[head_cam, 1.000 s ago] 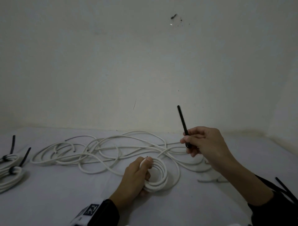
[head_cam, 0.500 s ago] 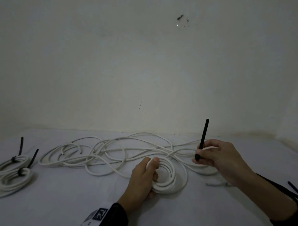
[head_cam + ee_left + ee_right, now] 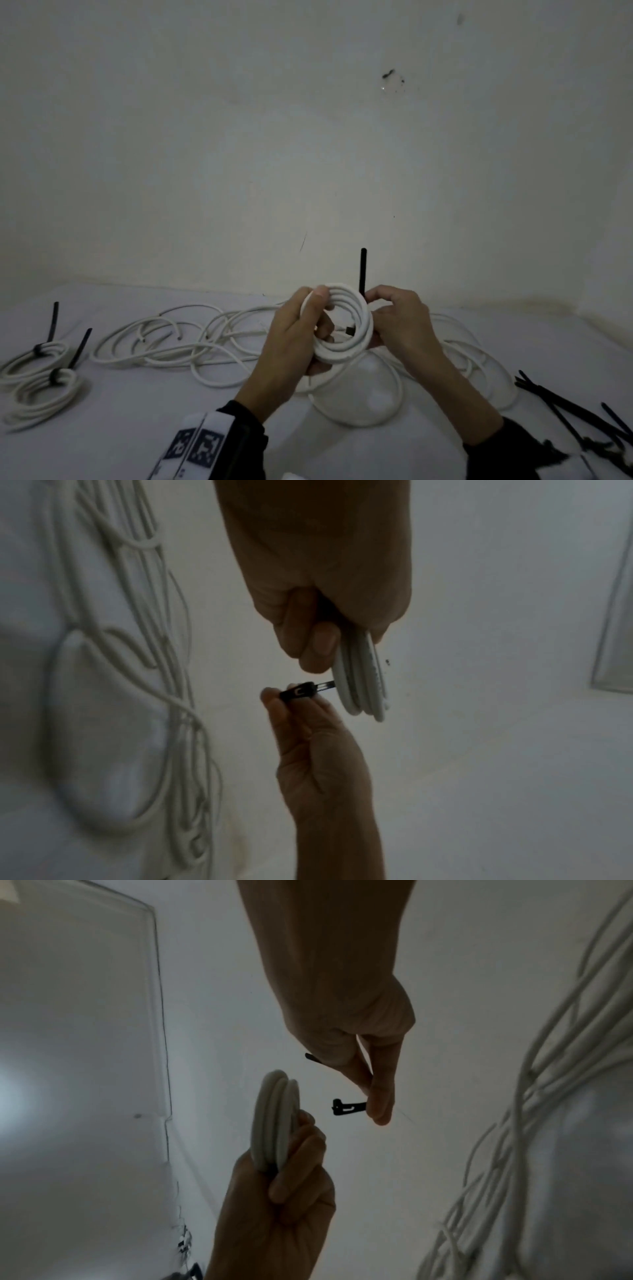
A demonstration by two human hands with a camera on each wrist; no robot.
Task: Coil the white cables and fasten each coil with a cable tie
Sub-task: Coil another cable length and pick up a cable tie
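Observation:
My left hand grips a small white cable coil and holds it upright above the table; the same coil shows edge-on in the left wrist view. My right hand pinches a black cable tie right beside the coil's right side. The tie's tail points straight up, and its head shows inside the ring. In the right wrist view the tie head sticks out from my fingertips towards the coil.
Loose white cables sprawl over the white table behind and under my hands. Two tied coils with black ties lie at the far left. Spare black ties lie at the right front. A white wall stands close behind.
My left hand lifted the coil off the table and stood it upright. My right hand moved left and brought the tie to the coil's right side.

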